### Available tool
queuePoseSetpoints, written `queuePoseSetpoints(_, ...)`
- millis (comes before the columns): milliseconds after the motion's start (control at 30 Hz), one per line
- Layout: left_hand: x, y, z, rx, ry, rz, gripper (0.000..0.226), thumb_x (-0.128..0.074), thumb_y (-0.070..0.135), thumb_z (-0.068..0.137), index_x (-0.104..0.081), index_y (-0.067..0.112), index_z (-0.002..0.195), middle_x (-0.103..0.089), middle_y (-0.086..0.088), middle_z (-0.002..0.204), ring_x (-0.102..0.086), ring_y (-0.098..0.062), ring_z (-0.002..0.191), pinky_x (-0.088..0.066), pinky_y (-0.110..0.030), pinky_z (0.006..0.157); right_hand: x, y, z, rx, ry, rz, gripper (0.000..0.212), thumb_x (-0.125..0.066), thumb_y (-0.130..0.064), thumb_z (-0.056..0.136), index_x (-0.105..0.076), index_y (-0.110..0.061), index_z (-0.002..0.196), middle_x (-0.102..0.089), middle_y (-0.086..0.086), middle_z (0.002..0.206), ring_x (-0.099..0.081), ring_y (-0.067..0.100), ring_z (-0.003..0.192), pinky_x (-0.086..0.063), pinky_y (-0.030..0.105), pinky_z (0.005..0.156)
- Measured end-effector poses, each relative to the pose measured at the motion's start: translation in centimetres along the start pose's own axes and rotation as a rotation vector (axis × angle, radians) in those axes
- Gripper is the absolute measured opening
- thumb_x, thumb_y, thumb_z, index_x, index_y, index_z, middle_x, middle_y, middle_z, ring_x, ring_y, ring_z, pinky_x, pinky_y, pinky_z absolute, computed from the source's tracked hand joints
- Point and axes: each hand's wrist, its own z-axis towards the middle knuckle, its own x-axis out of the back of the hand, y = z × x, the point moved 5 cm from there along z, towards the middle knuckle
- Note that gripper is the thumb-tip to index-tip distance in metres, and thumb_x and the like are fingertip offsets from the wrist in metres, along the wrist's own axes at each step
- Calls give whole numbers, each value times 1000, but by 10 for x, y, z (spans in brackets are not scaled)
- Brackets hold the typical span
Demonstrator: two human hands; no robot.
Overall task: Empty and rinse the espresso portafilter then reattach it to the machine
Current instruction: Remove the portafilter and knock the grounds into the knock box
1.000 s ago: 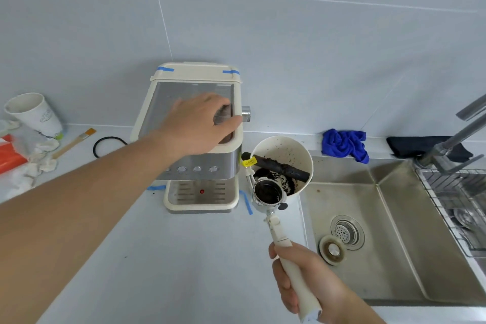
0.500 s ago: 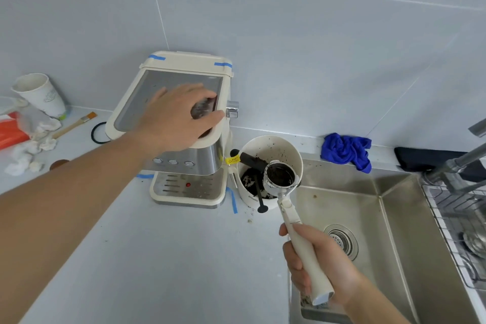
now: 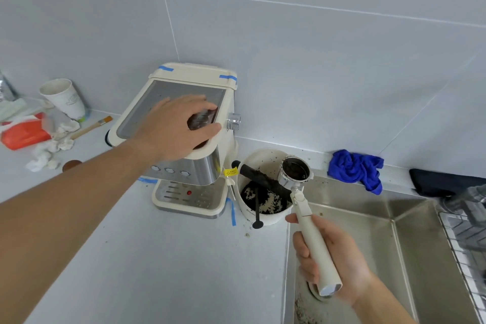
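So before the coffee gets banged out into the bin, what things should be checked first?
1. Right hand has a firm hold on the portafilter handle: ok, fingers wrapped round it.
2. Portafilter is off the espresso machine: ok.
3. Basket has grounds left to dump: ok, dark coffee shows inside.
4. Basket is over the knock bin: ok, it sits above the bin's right rim, facing up, not yet tipped.
5. Left hand steadies the machine: ok, palm flat on its top.
6. Sink ready for rinsing: cannot tell, the tap is blurred at the right edge.
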Motion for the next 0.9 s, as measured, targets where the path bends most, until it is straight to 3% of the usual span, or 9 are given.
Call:
queuePoseSetpoints(267, 0, -2, 0, 0, 7, -28, 54, -44, 70, 79, -55, 42, 124, -53, 9, 142, -39, -4, 136, -23, -46, 113, 16, -24, 13, 107, 107, -175, 35, -57, -46, 89, -70, -25, 114, -54, 9, 68, -49, 22, 44, -46, 29, 41)
queuePoseSetpoints(400, -1, -3, -1, 11, 13, -30, 55, -43, 72, 78, -54, 44, 124, -51, 9, 144, -42, -7, 133, -24, -48, 114, 31, -32, 20, 152, 163, -233, 28, -52, -36, 99, -63, -24, 122, -56, 12, 72, -48, 23, 44, -43, 28, 42)
queuePoseSetpoints(633, 1, 0, -1, 3, 12, -36, 56, -43, 72, 78, -55, 42, 125, -53, 8, 143, -43, -8, 134, -26, -51, 113, 41, -36, 22, 264, 187, -466, 43, -53, -28, 86, -67, -37, 127, -61, 17, 78, -50, 29, 47, -44, 31, 45)
queuePoseSetpoints(800, 2, 1, 0, -4, 9, -30, 56, -44, 70, 79, -57, 40, 125, -55, 6, 141, -45, -9, 133, -29, -51, 112, 43, -38, 21, 272, 257, -558, 42, -50, -16, 96, -66, -43, 125, -65, 11, 79, -53, 28, 49, -45, 30, 44)
queuePoseSetpoints(900, 2, 0, 1, -9, 10, -27, 55, -45, 70, 80, -57, 40, 125, -55, 6, 140, -48, -11, 130, -30, -51, 111, 40, -43, 20, 295, 296, -642, 53, -54, -18, 83, -65, -50, 124, -66, 7, 78, -56, 27, 52, -47, 32, 46)
